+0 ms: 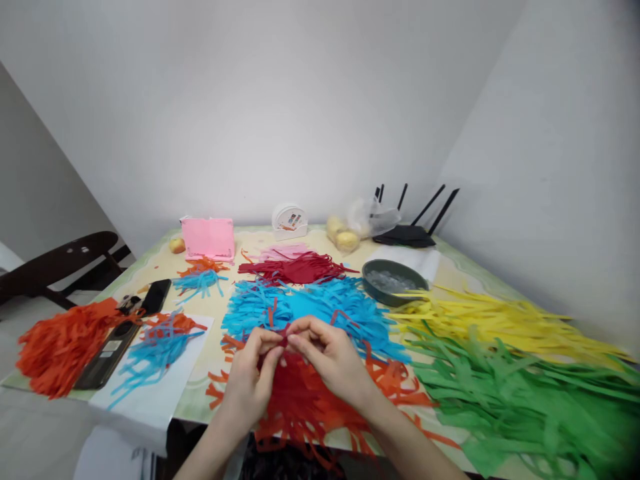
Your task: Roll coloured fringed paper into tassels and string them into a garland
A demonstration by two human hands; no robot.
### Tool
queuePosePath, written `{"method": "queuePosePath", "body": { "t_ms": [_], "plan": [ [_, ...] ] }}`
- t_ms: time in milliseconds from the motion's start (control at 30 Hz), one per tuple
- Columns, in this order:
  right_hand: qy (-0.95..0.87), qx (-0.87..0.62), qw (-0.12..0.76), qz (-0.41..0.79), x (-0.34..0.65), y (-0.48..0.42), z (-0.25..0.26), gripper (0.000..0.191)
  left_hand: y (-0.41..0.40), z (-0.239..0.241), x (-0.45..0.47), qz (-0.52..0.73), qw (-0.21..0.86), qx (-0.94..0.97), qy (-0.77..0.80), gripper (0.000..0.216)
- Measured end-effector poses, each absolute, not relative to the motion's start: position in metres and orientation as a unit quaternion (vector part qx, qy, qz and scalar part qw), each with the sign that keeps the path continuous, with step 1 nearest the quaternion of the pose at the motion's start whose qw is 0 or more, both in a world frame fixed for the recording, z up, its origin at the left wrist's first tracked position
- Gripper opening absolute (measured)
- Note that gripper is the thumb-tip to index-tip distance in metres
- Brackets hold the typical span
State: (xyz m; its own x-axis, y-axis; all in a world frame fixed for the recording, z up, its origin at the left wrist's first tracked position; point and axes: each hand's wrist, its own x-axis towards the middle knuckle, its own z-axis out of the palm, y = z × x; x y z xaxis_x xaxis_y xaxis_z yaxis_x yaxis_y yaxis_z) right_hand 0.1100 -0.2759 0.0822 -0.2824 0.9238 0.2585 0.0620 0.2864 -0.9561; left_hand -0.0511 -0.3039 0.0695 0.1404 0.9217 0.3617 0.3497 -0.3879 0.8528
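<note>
My left hand and my right hand meet over the near middle of the table, fingertips pinched together on a small dark red paper strip. Right beneath them lies a heap of red paper strips edged by orange strips. Just beyond the hands spreads a large pile of blue strips. A darker red pile sits further back.
Green strips and yellow strips cover the right side. A dark bowl stands behind them. On the left lie an orange heap, a remote, a phone and white paper. A pink holder and a router stand against the wall.
</note>
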Motion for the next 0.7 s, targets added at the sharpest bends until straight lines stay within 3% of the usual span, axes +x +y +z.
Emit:
{"method": "queuePosePath", "body": {
  "t_ms": [267,700],
  "plan": [
    [-0.659,-0.362,0.437,0.494,0.115,-0.27,0.081,0.022,-0.301,0.065,-0.05,0.488,0.343,0.657,0.462,0.008],
    [-0.739,-0.388,0.438,0.334,0.119,-0.27,0.098,0.018,-0.292,0.074,-0.05,0.52,0.394,0.601,0.462,0.015]
  ]
}}
